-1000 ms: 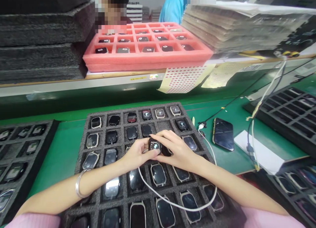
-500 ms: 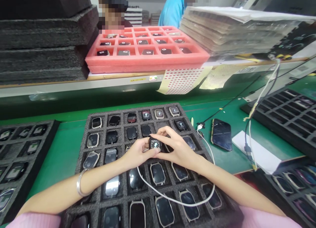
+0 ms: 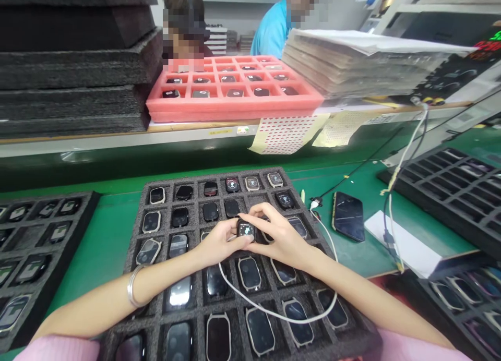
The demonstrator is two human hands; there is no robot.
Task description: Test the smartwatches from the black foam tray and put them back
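Between my two hands is a dark smartwatch case [image 3: 246, 228] with its screen lit and facing up; no strap shows on it. My left hand [image 3: 221, 241] pinches its left and lower edge. My right hand [image 3: 276, 232] grips it from the right, with fingers at the top edge and the thumb below. A white cable [image 3: 270, 313] runs from under my left hand in a loop to the right. Both hands are over a black foam tray [image 3: 198, 196] with several watch cases in its compartments. Part of the tray is hidden beneath my arms.
A phone [image 3: 348, 217] and a white sheet [image 3: 407, 246] lie to the right. More foam trays stand at the left [image 3: 88, 215] and right [image 3: 469, 194]. On the shelf are black foam stacks [image 3: 78, 63], a pink tray [image 3: 235, 110] and plastic trays [image 3: 364, 63]. Two people are behind it.
The view has tilted up slightly, so the shelf sits lower in the picture. Both hands keep their hold on the smartwatch case, with hardly any movement.
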